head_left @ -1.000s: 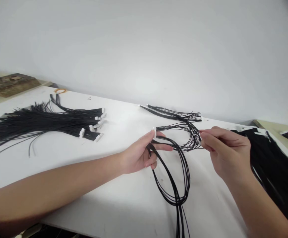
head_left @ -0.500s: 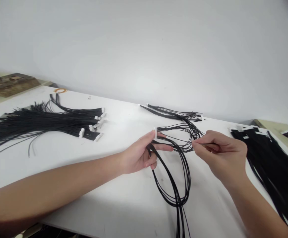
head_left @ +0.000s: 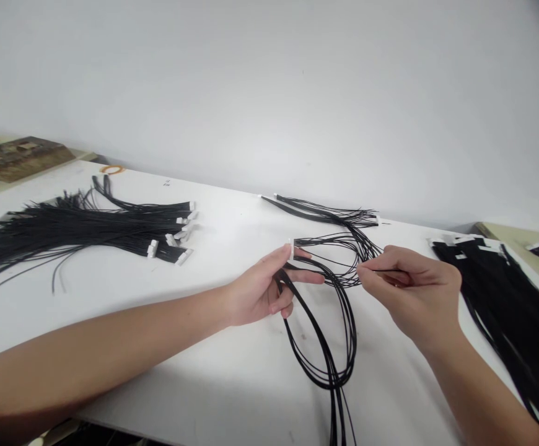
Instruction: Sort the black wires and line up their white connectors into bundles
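My left hand (head_left: 269, 285) pinches a white connector (head_left: 290, 248) between thumb and fingers. Black wires run from that connector, and a looped bundle of them, a wire harness (head_left: 325, 337), passes through the lower fingers and hangs down past the table's front. To the right, my right hand (head_left: 411, 291) is closed in a pinch on one thin black wire (head_left: 385, 270); its tip is hidden by the fingers. Behind both hands, more coiled black wires (head_left: 344, 241) lie on the table, partly covered by the hands.
A thick pile of black wires with white connectors (head_left: 106, 226) lies on the left of the white table (head_left: 195, 384). Another black bundle (head_left: 511, 310) fills the right side. An orange ring (head_left: 112, 169) and a worn wooden block (head_left: 21, 156) sit at the back left; a white wall rises behind.
My right hand has shifted very slightly left, still pinching the wire. My left hand and the connector stay in place.
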